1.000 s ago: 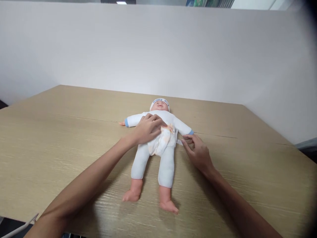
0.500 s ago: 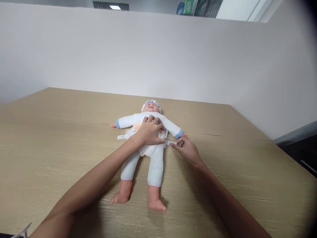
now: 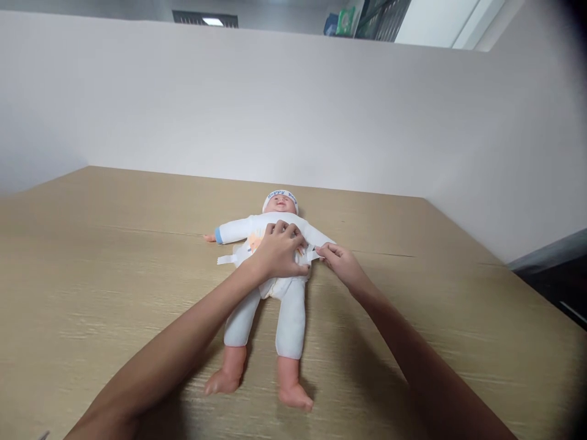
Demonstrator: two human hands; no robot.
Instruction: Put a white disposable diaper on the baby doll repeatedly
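My right hand pinches the short white tape tab; my left hand, half open, lies upon the white printed diaper. Too strong pulling could tear the tab.

Softly and evenly lit, slightly hazy.
Drops diffuse shadows on the tabletop beside the doll; glares white at the lamp; blackens at the upper right corner.

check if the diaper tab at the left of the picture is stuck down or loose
Loose: that tab sticks out sideways from the diaper on the doll, its end free.
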